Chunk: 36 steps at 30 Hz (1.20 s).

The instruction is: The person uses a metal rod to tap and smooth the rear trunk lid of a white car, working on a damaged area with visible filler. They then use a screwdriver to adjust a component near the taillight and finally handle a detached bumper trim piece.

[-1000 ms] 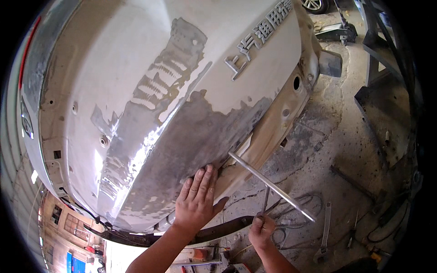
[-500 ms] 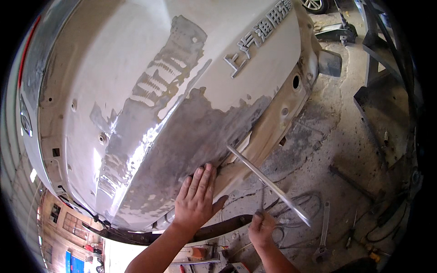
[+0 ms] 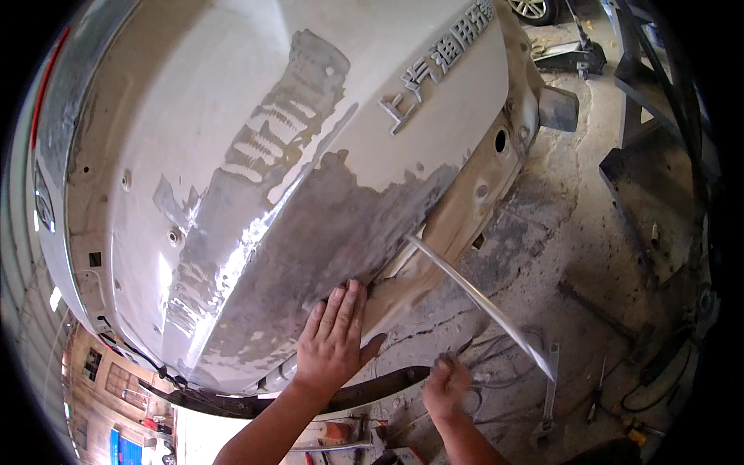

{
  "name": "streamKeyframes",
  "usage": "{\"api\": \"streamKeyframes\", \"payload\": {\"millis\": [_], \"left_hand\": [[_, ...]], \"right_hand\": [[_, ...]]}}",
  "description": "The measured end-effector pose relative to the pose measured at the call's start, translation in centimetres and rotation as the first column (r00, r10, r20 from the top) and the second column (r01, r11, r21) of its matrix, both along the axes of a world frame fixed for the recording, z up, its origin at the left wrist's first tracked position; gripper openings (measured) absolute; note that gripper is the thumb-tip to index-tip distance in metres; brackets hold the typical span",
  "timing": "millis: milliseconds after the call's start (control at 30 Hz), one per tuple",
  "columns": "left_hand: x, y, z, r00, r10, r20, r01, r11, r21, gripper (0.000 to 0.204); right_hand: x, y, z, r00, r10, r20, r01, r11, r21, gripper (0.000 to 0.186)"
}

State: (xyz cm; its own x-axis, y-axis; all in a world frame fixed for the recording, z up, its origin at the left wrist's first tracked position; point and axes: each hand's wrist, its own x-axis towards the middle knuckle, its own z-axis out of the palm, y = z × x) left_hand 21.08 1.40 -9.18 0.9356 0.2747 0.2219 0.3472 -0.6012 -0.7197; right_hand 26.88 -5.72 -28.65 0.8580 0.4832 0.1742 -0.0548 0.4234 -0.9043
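Note:
My left hand (image 3: 333, 333) lies flat, fingers outstretched, on the sanded grey patch (image 3: 318, 225) low on a white car's rear panel (image 3: 395, 147). Right of it, a shiny metal bar (image 3: 480, 298) slants up, its upper end at the gap along the panel's edge, beside the bare metal lip (image 3: 484, 198). Below that bar, my right hand (image 3: 446, 387) is closed and blurred by motion, round a thin grey rod that is mostly indistinct.
On the concrete floor lie a wrench (image 3: 549, 395), a screwdriver, hoses and a dark bar (image 3: 589, 306). Black metal frames (image 3: 643, 194) stand at right; a floor jack (image 3: 573, 58) and car wheel are behind. A long dark strip (image 3: 372, 384) runs below the panel.
The shiny bar's upper end has shifted right and up along the panel edge, its lower end swinging right. My right hand has moved slightly and blurred; my left hand has stayed put.

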Motion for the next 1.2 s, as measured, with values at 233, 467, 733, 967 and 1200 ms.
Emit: {"api": "streamKeyframes", "payload": {"millis": [233, 467, 733, 967, 1200], "left_hand": [[0.1, -0.4, 0.1, 0.999, 0.039, -0.029, -0.039, 0.999, 0.011, 0.079], [0.3, -0.4, 0.3, 0.997, 0.061, -0.041, -0.060, 0.998, 0.019, 0.079], [3.2, -0.7, 1.0, 0.998, 0.055, 0.006, -0.055, 0.997, -0.057, 0.077], [1.2, 0.9, 0.4, 0.998, -0.069, 0.014, 0.068, 0.995, 0.068, 0.067], [-5.5, 0.7, -2.1, 0.995, 0.042, 0.093, -0.050, 0.995, 0.089, 0.066]], "right_hand": [[0.5, -0.3, 0.1, 0.998, -0.022, 0.059, 0.021, 1.000, 0.012, 0.051], [0.4, 0.5, -0.5, 0.996, -0.086, 0.005, 0.086, 0.994, 0.064, 0.051], [0.2, -0.4, -0.7, 0.999, -0.044, 0.012, 0.043, 0.995, 0.095, 0.052], [-0.9, -0.7, -0.6, 0.991, 0.072, -0.110, -0.057, 0.989, 0.137, 0.058], [-1.5, -1.8, -1.6, 0.990, 0.137, 0.018, -0.138, 0.980, 0.146, 0.060]]}}
